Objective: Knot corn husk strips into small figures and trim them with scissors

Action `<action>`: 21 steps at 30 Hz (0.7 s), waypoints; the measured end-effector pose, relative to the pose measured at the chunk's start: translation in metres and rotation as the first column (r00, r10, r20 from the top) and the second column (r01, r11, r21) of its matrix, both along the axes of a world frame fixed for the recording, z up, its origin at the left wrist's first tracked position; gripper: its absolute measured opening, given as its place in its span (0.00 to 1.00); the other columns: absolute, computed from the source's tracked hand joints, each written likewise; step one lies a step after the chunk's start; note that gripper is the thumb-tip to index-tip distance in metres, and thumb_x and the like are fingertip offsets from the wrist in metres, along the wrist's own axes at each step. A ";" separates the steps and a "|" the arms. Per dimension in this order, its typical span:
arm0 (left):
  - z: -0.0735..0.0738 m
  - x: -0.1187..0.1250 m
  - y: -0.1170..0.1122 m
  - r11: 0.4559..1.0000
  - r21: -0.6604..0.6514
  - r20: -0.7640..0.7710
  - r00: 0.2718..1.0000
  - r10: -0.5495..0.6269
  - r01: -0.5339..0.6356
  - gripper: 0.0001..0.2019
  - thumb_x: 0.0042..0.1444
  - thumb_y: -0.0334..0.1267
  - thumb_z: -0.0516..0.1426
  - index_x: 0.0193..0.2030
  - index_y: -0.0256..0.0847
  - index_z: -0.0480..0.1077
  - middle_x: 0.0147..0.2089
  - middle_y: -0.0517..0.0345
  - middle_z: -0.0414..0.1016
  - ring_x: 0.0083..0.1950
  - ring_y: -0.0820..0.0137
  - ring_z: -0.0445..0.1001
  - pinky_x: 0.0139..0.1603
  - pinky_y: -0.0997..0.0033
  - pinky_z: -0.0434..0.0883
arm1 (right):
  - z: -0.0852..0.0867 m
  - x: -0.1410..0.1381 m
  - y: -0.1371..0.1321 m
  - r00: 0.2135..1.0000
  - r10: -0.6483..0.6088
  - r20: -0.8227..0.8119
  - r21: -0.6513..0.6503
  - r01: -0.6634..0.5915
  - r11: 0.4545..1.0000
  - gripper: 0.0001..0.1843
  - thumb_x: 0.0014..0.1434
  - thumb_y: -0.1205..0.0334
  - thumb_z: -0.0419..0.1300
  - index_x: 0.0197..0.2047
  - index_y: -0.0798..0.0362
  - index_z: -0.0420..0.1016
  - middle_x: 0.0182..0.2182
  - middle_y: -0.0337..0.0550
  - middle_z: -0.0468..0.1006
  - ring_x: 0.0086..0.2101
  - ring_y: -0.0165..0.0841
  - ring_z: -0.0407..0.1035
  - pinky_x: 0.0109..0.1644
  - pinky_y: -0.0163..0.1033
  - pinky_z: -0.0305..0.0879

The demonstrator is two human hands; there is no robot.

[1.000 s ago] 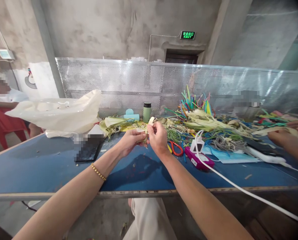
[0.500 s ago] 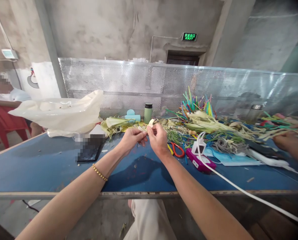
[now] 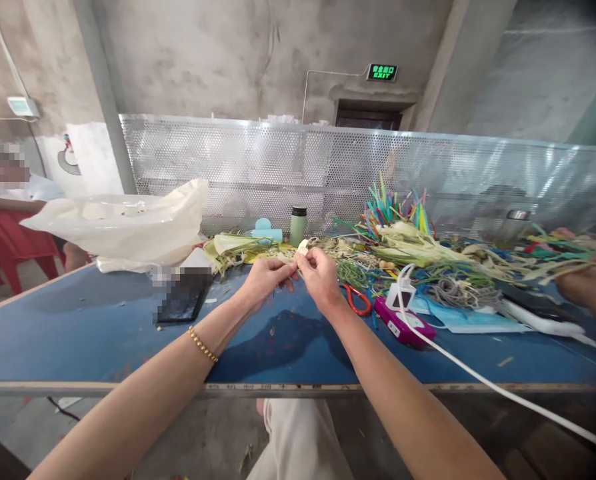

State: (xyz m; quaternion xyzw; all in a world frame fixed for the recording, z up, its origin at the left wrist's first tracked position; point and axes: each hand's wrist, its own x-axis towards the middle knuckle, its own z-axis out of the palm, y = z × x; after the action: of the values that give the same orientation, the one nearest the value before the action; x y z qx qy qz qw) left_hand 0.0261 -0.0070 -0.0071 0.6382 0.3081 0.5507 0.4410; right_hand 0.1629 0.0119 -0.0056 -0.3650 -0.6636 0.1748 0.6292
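Note:
My left hand (image 3: 267,279) and my right hand (image 3: 320,277) meet above the middle of the blue table (image 3: 143,350). Both pinch a small pale strip, apparently corn husk (image 3: 303,247), whose cream end sticks up above my right fingers. Its lower part is hidden by my fingertips. Behind my hands lie corn husks (image 3: 231,244) and loose scraps. A pair of red-handled scissors or pliers (image 3: 359,303) rests just right of my right wrist.
A plastic bag (image 3: 123,230) and a dark phone (image 3: 184,297) are at left. A green flask (image 3: 298,225) stands behind. To the right are a purple power strip (image 3: 403,323), its white cable (image 3: 473,373), tangled cords (image 3: 461,293) and a co-worker's hand (image 3: 585,283).
The view has shifted slightly. My hands stay together on the pale strip with hardly any movement. The co-worker's hand at the right has shifted a little.

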 end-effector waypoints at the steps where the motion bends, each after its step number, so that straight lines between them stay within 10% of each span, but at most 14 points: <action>1: 0.000 -0.001 0.000 1.000 0.008 0.006 1.000 0.000 0.000 0.15 0.51 0.45 0.63 0.25 0.33 0.75 0.22 0.55 0.74 0.23 0.74 0.68 0.28 0.71 0.64 | 0.000 0.000 -0.001 1.000 0.024 -0.010 -0.014 -0.024 1.000 0.14 0.55 0.52 0.59 0.25 0.50 0.63 0.19 0.36 0.68 0.21 0.31 0.63 0.27 0.36 0.59; 21: -0.006 -0.001 0.010 0.992 -0.048 0.010 0.993 0.114 -0.114 0.11 0.50 0.36 0.64 0.21 0.33 0.73 0.18 0.57 0.71 0.18 0.76 0.66 0.23 0.75 0.60 | 0.010 0.014 -0.003 0.978 -0.053 0.202 0.063 0.041 0.997 0.12 0.57 0.55 0.59 0.26 0.53 0.68 0.22 0.38 0.70 0.24 0.29 0.63 0.31 0.35 0.60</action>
State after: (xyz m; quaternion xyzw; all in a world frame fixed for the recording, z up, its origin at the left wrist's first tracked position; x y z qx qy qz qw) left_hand 0.0256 0.0025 -0.0132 0.6056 0.3543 0.5713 0.4258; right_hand 0.1774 0.0092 0.0047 -0.3778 -0.7205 0.1021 0.5725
